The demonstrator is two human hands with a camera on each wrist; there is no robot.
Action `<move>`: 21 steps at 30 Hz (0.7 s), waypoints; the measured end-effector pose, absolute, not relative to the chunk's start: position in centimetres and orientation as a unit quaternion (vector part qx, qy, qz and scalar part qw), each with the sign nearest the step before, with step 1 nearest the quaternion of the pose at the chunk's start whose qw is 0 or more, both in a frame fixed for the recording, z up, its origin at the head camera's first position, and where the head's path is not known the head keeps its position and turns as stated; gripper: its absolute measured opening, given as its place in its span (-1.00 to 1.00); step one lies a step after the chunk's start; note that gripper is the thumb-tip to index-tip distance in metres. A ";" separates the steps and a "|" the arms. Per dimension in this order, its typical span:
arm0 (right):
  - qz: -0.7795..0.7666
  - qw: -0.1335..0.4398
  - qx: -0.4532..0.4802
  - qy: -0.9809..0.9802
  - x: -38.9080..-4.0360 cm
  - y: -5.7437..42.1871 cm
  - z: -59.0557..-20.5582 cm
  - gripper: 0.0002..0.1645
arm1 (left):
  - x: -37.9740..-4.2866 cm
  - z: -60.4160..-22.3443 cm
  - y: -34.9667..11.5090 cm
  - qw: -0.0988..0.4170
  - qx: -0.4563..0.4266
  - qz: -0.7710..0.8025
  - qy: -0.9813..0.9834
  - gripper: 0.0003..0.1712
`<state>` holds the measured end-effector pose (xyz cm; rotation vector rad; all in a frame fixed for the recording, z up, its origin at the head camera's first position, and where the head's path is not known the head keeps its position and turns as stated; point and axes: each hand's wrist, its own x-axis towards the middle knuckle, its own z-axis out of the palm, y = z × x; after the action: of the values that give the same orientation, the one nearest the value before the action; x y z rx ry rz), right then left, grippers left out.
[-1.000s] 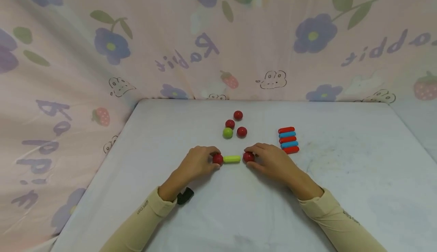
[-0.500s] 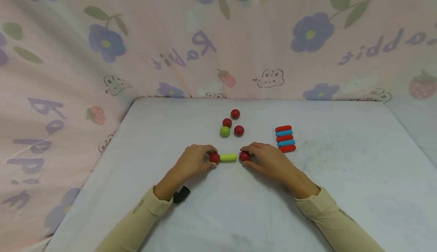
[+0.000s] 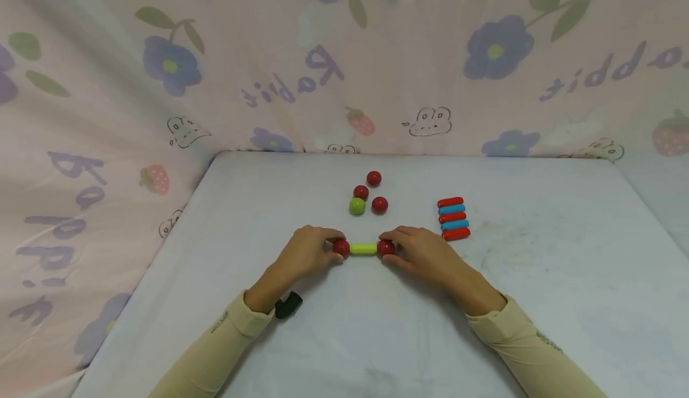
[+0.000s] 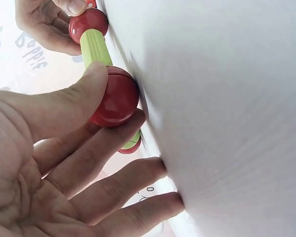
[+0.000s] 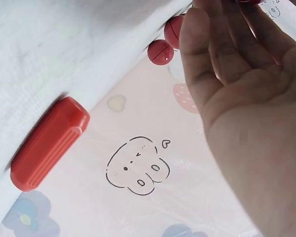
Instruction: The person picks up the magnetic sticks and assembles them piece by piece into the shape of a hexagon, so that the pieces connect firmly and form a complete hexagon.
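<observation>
In the head view, my left hand (image 3: pixel 307 253) pinches a red ball (image 3: pixel 341 248) between thumb and fingertips. A short yellow-green rod (image 3: pixel 363 249) runs from that ball to a second red ball (image 3: pixel 386 248), which my right hand (image 3: pixel 427 257) pinches. Both rod ends meet the balls, and the three pieces lie in one line at the table surface. The left wrist view shows the thumb on the near red ball (image 4: pixel 117 98), the rod (image 4: pixel 94 47) beyond it and the other ball (image 4: pixel 89 24) at its far end. My right fingertips are mostly cut off in the right wrist view.
Beyond the hands sit several loose balls, red (image 3: pixel 379 205) and one green (image 3: pixel 357 206). Red and blue rods (image 3: pixel 453 218) lie in a stacked row on the right. A dark curved object (image 3: pixel 289 305) is by my left wrist. A printed curtain (image 3: pixel 377 57) borders the table.
The gap between the rod and the right-hand red ball has closed; they now touch. The left ball and rod have come slightly toward the right hand. Loose pieces have stayed put.
</observation>
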<state>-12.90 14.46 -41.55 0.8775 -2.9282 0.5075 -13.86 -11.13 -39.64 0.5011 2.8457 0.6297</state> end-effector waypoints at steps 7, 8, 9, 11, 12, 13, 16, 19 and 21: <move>0.168 0.013 0.278 -0.946 -12.9 14.5 -41.5 -0.48 | -13.8 -39.7 -11.2 0.098 0.168 0.220 0.956 -0.54; 0.169 0.012 0.278 -0.945 -12.9 14.5 -41.4 -0.48 | -13.8 -39.7 -11.2 0.099 0.168 0.218 0.956 -0.53; 0.170 0.012 0.278 -0.945 -12.9 14.5 -41.4 -0.48 | -13.9 -39.7 -11.2 0.099 0.168 0.217 0.957 -0.54; 0.171 0.014 0.279 -0.945 -12.9 14.5 -41.4 -0.48 | -13.9 -39.7 -11.3 0.097 0.168 0.215 0.957 -0.54; 0.170 0.015 0.280 -0.945 -12.9 14.5 -41.4 -0.48 | -13.9 -39.6 -11.3 0.096 0.169 0.215 0.957 -0.54; 0.169 0.016 0.280 -0.945 -12.9 14.4 -41.4 -0.48 | -14.0 -39.6 -11.3 0.094 0.169 0.214 0.957 -0.54; 0.167 0.018 0.280 -0.945 -12.9 14.4 -41.4 -0.48 | -14.0 -39.6 -11.4 0.093 0.168 0.214 0.958 -0.53; 0.165 0.016 0.278 -0.946 -12.8 14.4 -41.4 -0.48 | -14.1 -39.6 -11.5 0.096 0.166 0.213 0.958 -0.52; 0.164 0.015 0.276 -0.947 -12.8 14.4 -41.4 -0.48 | -14.1 -39.6 -11.5 0.098 0.165 0.214 0.958 -0.51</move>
<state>-12.80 14.44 -41.44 0.8573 -2.9468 0.5097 -14.06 -11.48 -39.61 0.4885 2.8340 0.6345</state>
